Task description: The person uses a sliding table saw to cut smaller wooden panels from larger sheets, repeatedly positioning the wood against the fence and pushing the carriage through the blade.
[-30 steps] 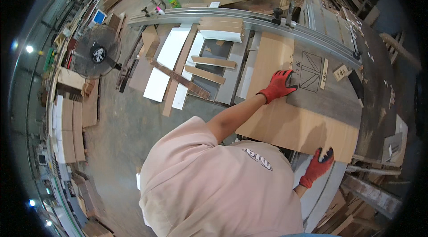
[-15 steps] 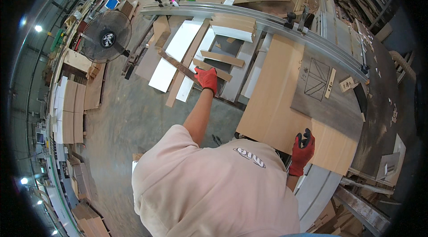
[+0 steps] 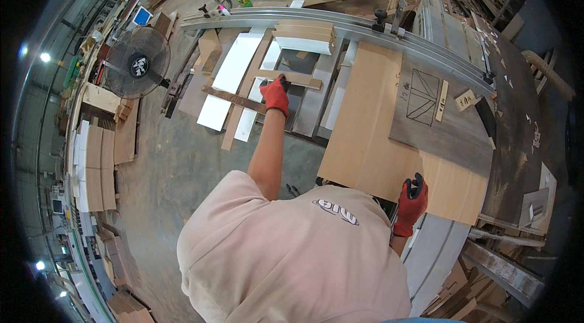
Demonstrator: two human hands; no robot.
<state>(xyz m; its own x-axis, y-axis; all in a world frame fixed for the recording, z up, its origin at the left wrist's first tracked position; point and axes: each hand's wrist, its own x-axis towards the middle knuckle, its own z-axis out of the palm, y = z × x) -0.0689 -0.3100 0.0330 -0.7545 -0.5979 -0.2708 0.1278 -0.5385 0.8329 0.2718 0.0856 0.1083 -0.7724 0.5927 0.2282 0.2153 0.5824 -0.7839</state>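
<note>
The left hand (image 3: pixel 277 95) reaches out and grips a wood strip (image 3: pixel 291 78); the right hand (image 3: pixel 412 198) holds the big board (image 3: pixel 371 134) steady on the table (image 3: pixel 517 134)

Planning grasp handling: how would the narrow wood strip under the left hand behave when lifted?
The wood strip looks thin and long, so probably light and fairly stiff. Flat faces mean it shouldn't roll. Lifted at the end where the left hand touches, it would likely droop or swing.

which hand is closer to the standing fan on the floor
Left. The left hand reaches out over the wood strips, with the fan off to its left. The right hand grips the tan board's near edge, far across from the fan.
</note>
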